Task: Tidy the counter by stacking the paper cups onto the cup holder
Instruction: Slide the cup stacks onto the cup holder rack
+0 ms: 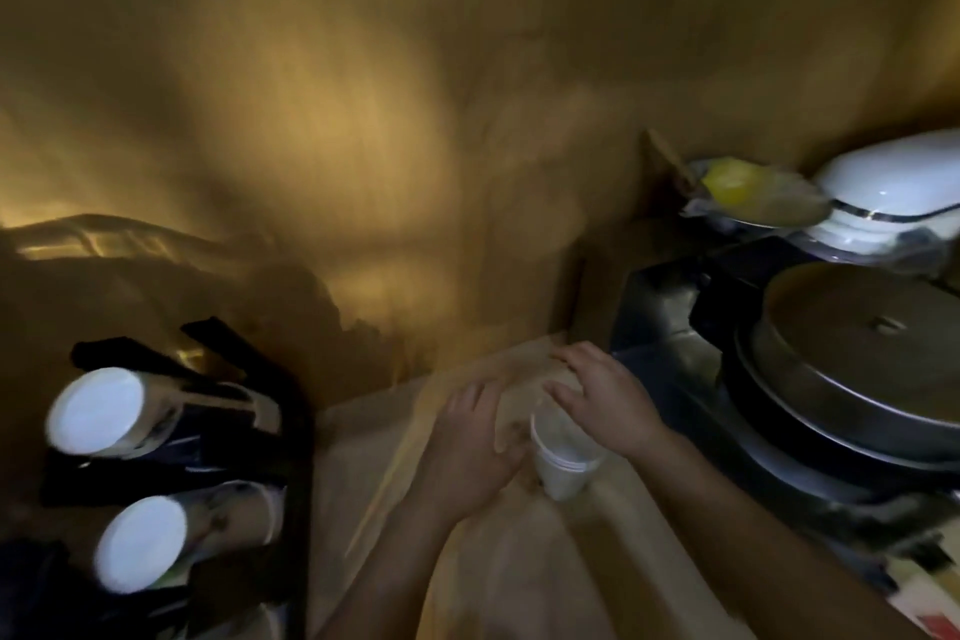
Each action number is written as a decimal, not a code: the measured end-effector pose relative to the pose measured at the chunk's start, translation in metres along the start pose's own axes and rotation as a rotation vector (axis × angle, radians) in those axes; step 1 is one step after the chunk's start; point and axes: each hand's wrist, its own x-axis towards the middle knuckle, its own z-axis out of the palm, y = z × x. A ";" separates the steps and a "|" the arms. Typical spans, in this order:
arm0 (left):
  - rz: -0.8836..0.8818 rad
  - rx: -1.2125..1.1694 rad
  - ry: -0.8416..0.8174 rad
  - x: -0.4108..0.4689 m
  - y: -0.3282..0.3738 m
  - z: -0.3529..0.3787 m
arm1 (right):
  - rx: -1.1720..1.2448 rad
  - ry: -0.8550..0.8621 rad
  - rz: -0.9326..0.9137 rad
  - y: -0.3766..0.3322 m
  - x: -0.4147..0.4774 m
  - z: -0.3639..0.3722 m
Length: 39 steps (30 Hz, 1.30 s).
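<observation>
Gathering loose paper cups on the counter, pickup step.

Head view, blurred: left hand curls beside the white nested cups, right hand spreads over their rim; firm grip by either, cannot tell. Cups sit between both sets of fingers. Cup holder, well left of the fingers, already carries cups. Next, probably: close on the stack, carry left, seat on a free peg.

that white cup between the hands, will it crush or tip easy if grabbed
The white cup looks thin-walled and open-topped, so it is probably light and would dent under a hard squeeze. It tapers to a narrow base, so a sideways nudge could likely tip it. The left hand and right hand flank it; blur hides any contact.
</observation>
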 end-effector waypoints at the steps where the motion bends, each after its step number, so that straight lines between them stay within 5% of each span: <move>1: -0.024 -0.065 -0.046 0.004 0.002 0.012 | -0.009 -0.004 0.045 0.009 -0.005 -0.001; 8: -0.537 -0.572 -0.123 0.023 0.018 0.064 | 0.056 -0.138 0.320 0.047 -0.027 0.010; 15: -1.025 -1.232 -0.472 0.025 0.007 0.075 | 0.653 -0.222 0.458 0.043 -0.031 0.012; 20: -0.946 -1.700 -0.332 0.025 -0.007 0.065 | 0.737 -0.309 0.585 0.041 -0.025 0.011; 28: -0.744 -1.521 -0.251 0.019 0.001 0.050 | 0.898 -0.398 0.574 0.033 -0.016 0.025; 33: -0.709 -1.289 -0.359 0.005 -0.002 0.033 | 0.938 -0.530 0.391 0.029 -0.010 0.021; 39: -0.518 -1.189 -0.179 -0.010 -0.012 0.008 | 0.912 -0.597 0.177 0.006 -0.002 0.025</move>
